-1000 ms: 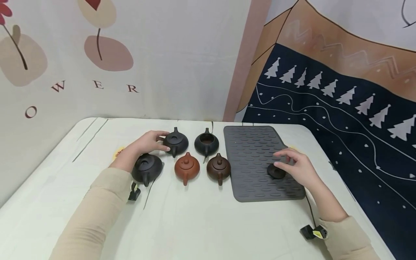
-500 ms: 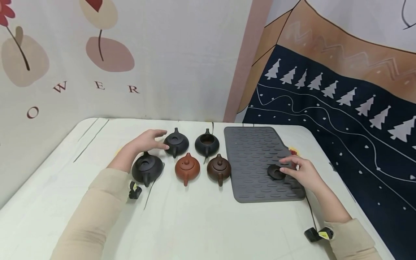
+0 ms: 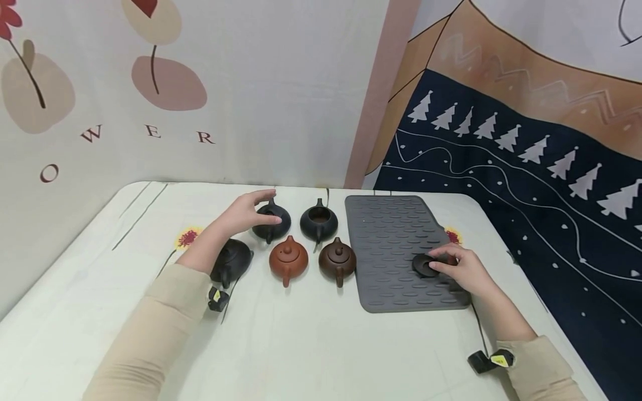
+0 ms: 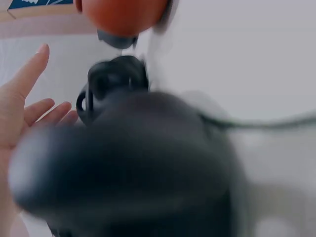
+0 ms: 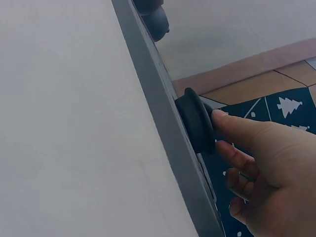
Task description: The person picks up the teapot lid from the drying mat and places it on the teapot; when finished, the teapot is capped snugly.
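Note:
My left hand (image 3: 248, 211) reaches over the back-left black teapot (image 3: 277, 227), thumb across its front and fingers stretched past its far side. It is not wrapped round the pot. In the left wrist view the fingers (image 4: 37, 113) spread beside the pot's handle, and another black teapot (image 4: 123, 163) blocks much of the view. A black teapot lid (image 3: 420, 265) lies on the grey mat (image 3: 386, 289). Thumb and index finger of my right hand (image 3: 463, 270) pinch at the lid's right edge; the right wrist view shows the other fingers curled below.
A lidless black teapot (image 3: 319, 225) stands at the back. In front of it are a reddish-brown teapot (image 3: 288, 259) and a dark brown teapot (image 3: 337, 259). Another black teapot (image 3: 233, 262) sits beside my left forearm. A white cloth (image 3: 321, 345) covers the table.
My left hand has moved right and farther over the back-left black teapot. The right hand drew back a little from the lid, then came onto it again. The lid has hardly shifted.

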The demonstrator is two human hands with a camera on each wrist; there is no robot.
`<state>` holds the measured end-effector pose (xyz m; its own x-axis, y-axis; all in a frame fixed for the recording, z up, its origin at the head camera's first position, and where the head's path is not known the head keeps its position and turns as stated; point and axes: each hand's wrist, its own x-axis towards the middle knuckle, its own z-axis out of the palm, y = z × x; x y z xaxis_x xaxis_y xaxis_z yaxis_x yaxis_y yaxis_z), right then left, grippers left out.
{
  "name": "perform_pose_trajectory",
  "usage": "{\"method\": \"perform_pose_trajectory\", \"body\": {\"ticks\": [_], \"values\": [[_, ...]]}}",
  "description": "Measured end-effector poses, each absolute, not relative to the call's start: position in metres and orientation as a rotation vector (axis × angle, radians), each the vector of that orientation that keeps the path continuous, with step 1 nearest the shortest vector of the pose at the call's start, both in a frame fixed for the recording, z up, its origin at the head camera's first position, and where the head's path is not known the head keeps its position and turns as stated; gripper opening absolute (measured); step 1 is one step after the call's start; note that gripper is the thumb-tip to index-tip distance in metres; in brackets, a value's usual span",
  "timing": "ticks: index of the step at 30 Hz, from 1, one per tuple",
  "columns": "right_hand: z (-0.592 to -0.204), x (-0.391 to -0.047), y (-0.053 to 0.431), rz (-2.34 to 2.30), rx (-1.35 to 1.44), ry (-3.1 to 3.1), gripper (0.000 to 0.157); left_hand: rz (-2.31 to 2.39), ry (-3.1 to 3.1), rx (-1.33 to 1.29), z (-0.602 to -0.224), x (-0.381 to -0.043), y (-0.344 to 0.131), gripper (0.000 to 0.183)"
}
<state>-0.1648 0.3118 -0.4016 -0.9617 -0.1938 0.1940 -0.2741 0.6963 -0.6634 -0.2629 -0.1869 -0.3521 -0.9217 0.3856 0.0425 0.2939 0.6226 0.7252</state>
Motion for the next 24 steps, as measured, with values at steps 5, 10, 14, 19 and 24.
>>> {"method": "perform_pose_trajectory", "body": {"ticks": [5,10,14,19,24], "values": [[-0.403,-0.165,0.31,1.111,0.378,-2.788,0.019,1.193,2.733,0.597,-0.355,-0.262,-0.172,0.077],[-0.404,-0.164,0.307,1.119,0.37,-2.782,0.018,1.171,2.726,0.639,-0.359,-0.263,-0.158,0.076],[-0.405,-0.164,0.307,1.129,0.371,-2.766,0.016,1.163,2.72,0.672,-0.36,-0.265,-0.148,0.075],[-0.406,-0.163,0.305,1.144,0.378,-2.738,0.014,1.122,2.72,0.687,-0.363,-0.27,-0.138,0.074],[-0.407,-0.162,0.304,1.172,0.379,-2.727,0.012,1.059,2.702,0.67,-0.366,-0.276,-0.129,0.075]]}}
